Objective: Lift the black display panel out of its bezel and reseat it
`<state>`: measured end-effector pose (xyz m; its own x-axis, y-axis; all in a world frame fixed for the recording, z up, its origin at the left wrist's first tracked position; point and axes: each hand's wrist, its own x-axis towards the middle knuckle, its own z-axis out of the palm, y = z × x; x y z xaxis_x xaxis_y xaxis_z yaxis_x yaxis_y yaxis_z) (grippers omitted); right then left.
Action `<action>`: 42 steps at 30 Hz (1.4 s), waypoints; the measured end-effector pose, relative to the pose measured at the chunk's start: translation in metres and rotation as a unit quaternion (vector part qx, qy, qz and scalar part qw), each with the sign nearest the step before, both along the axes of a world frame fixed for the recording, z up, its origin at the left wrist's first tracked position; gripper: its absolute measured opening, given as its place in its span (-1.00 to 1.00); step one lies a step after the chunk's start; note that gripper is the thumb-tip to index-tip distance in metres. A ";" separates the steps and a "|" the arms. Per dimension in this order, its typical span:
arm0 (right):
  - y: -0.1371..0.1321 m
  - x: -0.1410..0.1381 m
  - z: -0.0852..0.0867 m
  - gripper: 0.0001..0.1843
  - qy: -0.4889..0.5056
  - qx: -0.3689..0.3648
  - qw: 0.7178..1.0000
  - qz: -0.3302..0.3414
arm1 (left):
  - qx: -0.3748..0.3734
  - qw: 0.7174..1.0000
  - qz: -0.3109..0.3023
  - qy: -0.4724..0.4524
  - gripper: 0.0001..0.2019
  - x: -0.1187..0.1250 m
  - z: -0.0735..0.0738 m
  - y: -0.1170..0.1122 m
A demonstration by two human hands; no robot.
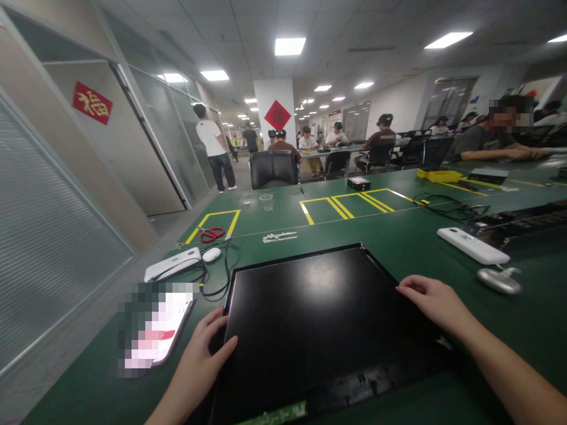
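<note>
We have the green table [336, 235] spread before us, and on it, at the near middle, the black screen panel [310, 324] lies face up, so the table can carry its weight while our hands only steady it. Our left hand [204, 349] is loosely spread at the left edge, thumb over the glossy face, fingers by the rim; we do best to keep that thumb light, since pressure could mark or stress the surface. Our right hand [433, 300] has its thumb and fingertips drawn close together at the right edge; whether they pinch the rim we cannot tell. We should keep both sides level, because uneven force could twist so thin a panel. The lit phone [177, 330] lies just left of our left hand, so that elbow needs care. We should spare the green circuit strip [283, 413] at the near edge, and keep clear of the looped black cable [228, 265] far left.
</note>
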<state>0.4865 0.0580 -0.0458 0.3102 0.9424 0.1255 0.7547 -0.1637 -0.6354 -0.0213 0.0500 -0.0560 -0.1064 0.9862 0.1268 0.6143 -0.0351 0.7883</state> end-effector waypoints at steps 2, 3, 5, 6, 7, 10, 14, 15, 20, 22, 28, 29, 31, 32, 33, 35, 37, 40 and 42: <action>0.000 -0.001 0.001 -0.65 0.000 0.006 1.000 -0.002 | 0.001 1.000 -0.001 0.000 -0.52 -0.001 0.000 0.000; 0.000 -0.001 0.001 -0.65 0.000 0.010 1.000 -0.001 | 0.004 1.000 -0.002 -0.001 -0.53 -0.001 0.000 0.001; 0.001 -0.001 0.001 -0.65 -0.002 0.017 1.000 0.000 | 0.010 1.000 -0.002 -0.002 -0.54 -0.002 -0.001 0.001; 0.001 -0.001 0.001 -0.65 -0.002 0.019 1.000 0.000 | 0.012 1.000 -0.001 -0.002 -0.55 -0.002 -0.001 0.002; 0.001 -0.001 0.001 -0.64 -0.002 0.021 1.000 0.000 | 0.014 1.000 0.000 0.000 -0.55 -0.002 -0.002 0.002; 0.002 0.000 0.000 -0.64 0.002 0.018 1.000 0.001 | 0.021 1.000 0.003 0.005 -0.55 0.000 -0.003 0.001; 0.002 0.001 0.001 -0.63 0.012 0.003 1.000 -0.004 | 0.021 1.000 0.000 0.013 -0.56 0.001 -0.001 0.000; 0.002 0.001 0.001 -0.63 0.013 0.001 1.000 -0.007 | 0.021 1.000 -0.002 0.018 -0.55 0.001 -0.001 0.000; 0.001 -0.001 0.002 -0.63 0.012 0.001 1.000 -0.003 | 0.027 0.998 -0.017 0.049 -0.54 -0.002 -0.003 0.001; 0.000 -0.002 0.003 -0.64 0.010 0.001 1.000 0.001 | 0.029 0.997 -0.025 0.067 -0.56 -0.003 -0.006 0.000; -0.002 -0.004 0.005 -0.67 0.019 0.012 1.000 0.010 | 0.054 0.986 -0.052 0.149 -0.51 -0.006 -0.008 -0.002; -0.002 -0.003 0.005 -0.66 0.024 0.013 1.000 0.010 | 0.064 0.981 -0.053 0.173 -0.50 -0.007 -0.008 -0.001; -0.001 0.000 0.003 -0.65 0.036 0.015 0.999 0.007 | 0.079 0.967 -0.045 0.236 -0.45 -0.011 -0.007 0.001; 0.000 0.002 0.001 -0.64 0.040 0.017 0.999 0.002 | 0.083 0.958 -0.033 0.272 -0.43 -0.013 -0.007 0.002; 0.001 0.004 0.000 -0.63 0.042 0.019 0.999 -0.007 | 0.085 0.948 -0.021 0.305 -0.42 -0.015 -0.008 0.004; 0.003 0.008 -0.005 -0.62 0.035 0.022 0.999 -0.030 | 0.075 0.931 -0.007 0.356 -0.41 -0.019 -0.009 0.005; 0.006 0.012 -0.009 -0.62 0.025 0.021 0.999 -0.038 | 0.053 0.924 -0.013 0.379 -0.43 -0.020 -0.009 0.006; 0.008 0.014 -0.013 -0.66 0.024 0.008 1.000 -0.008 | 0.035 0.923 -0.031 0.383 -0.46 -0.022 -0.009 0.008; 0.008 0.014 -0.013 -0.66 0.026 -0.001 1.000 0.010 | 0.036 0.927 -0.039 0.371 -0.48 -0.024 -0.009 0.010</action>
<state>0.5003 0.0659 -0.0590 0.2975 0.9487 0.1069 0.7236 -0.1510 -0.6735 -0.0457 0.0596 -0.0646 0.1073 0.9732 0.2032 0.9799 -0.1381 0.1437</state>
